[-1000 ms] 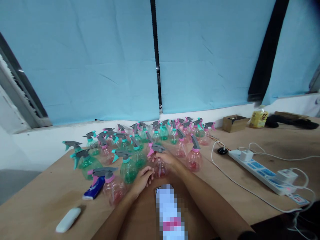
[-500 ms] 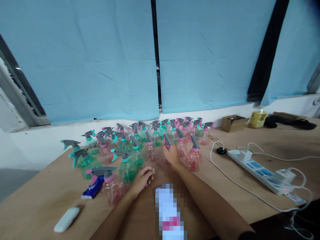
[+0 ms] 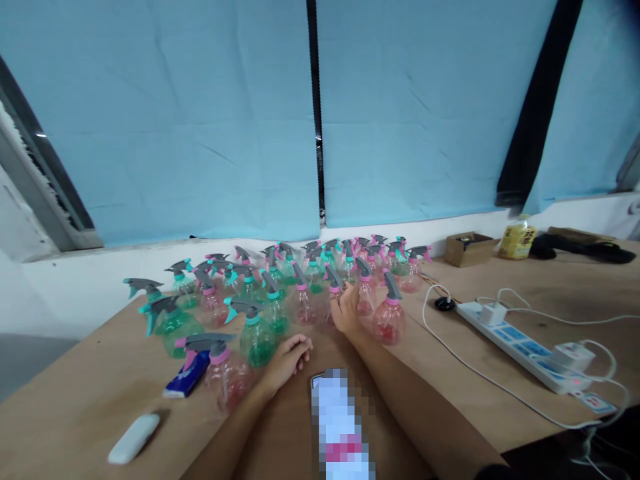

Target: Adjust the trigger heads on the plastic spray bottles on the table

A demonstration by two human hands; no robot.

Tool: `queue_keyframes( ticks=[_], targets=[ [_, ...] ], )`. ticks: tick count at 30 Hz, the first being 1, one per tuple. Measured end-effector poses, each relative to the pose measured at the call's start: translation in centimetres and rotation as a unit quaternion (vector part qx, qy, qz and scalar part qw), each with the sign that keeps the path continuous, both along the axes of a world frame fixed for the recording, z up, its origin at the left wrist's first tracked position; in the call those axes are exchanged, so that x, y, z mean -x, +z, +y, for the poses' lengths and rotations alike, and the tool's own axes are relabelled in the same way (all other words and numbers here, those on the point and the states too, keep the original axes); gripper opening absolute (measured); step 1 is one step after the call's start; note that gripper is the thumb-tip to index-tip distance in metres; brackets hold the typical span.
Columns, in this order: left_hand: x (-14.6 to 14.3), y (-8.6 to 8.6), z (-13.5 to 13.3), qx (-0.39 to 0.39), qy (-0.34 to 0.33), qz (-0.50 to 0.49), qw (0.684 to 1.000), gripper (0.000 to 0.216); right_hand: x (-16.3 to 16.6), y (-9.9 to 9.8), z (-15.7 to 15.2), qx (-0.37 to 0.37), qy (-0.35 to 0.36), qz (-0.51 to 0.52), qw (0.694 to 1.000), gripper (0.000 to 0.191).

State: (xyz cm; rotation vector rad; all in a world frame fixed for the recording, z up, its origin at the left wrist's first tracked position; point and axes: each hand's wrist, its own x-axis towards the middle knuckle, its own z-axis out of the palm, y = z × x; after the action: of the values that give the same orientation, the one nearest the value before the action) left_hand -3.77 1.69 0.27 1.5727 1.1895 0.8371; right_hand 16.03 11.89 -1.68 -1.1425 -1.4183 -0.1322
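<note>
Several small pink and green spray bottles (image 3: 257,333) with grey triggers stand clustered on a wooden table (image 3: 450,373). My right hand (image 3: 345,310) reaches into the cluster, its fingers curled around a pink spray bottle (image 3: 334,293) and partly hiding it. A second pink bottle (image 3: 389,319) stands just right of that hand. My left hand (image 3: 289,357) rests on the table, fingers loosely curled with nothing in them, beside a pink bottle (image 3: 226,377) at the cluster's front.
A white power strip (image 3: 525,347) with plugs and white cables lies at the right. A cardboard box (image 3: 467,248) and a yellow bottle (image 3: 517,239) stand at the back right. A blue packet (image 3: 187,377) and a white oblong object (image 3: 134,439) lie front left.
My right hand moved a pink bottle away from me, from beside my left hand into the cluster's middle row. My left hand stayed put.
</note>
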Motion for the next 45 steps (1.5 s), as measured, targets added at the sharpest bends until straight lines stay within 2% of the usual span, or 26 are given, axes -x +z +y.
queue_keyframes(
  ticks=[6, 14, 23, 31, 37, 41, 45],
  targets=[
    [-0.1, 0.4, -0.2, 0.002, -0.006, 0.0, 1.0, 0.03, 0.1, -0.1, 0.2, 0.015, 0.018, -0.001, 1.0, 0.048],
    [-0.1, 0.2, -0.1, -0.004, -0.007, 0.006, 1.0, 0.032, 0.3, 0.0, 0.5, 0.026, 0.121, 0.049, 0.991, 0.039],
    [0.1, -0.2, 0.1, -0.011, -0.015, 0.009, 1.0, 0.031, 0.1, -0.5, 0.2, 0.058, 0.157, 0.049, 0.985, 0.044],
    [0.0, 0.1, -0.2, -0.01, -0.013, 0.005, 1.0, 0.032, -0.3, 0.9, -1.5, 0.007, 0.094, 0.039, 0.995, 0.048],
    [-0.2, 0.3, -0.3, -0.007, -0.01, 0.007, 1.0, 0.031, -0.7, 1.5, -1.9, -0.032, -0.051, 0.03, 0.998, 0.062],
    [-0.2, 0.3, -0.2, -0.01, -0.011, 0.005, 1.0, 0.031, -1.7, 1.4, -1.3, -0.022, -0.085, 0.023, 0.996, 0.069],
    [-0.1, 0.2, -0.1, -0.009, -0.011, 0.006, 1.0, 0.032, -2.6, 1.4, -0.5, -0.016, -0.099, 0.058, 0.993, 0.066]
  ],
)
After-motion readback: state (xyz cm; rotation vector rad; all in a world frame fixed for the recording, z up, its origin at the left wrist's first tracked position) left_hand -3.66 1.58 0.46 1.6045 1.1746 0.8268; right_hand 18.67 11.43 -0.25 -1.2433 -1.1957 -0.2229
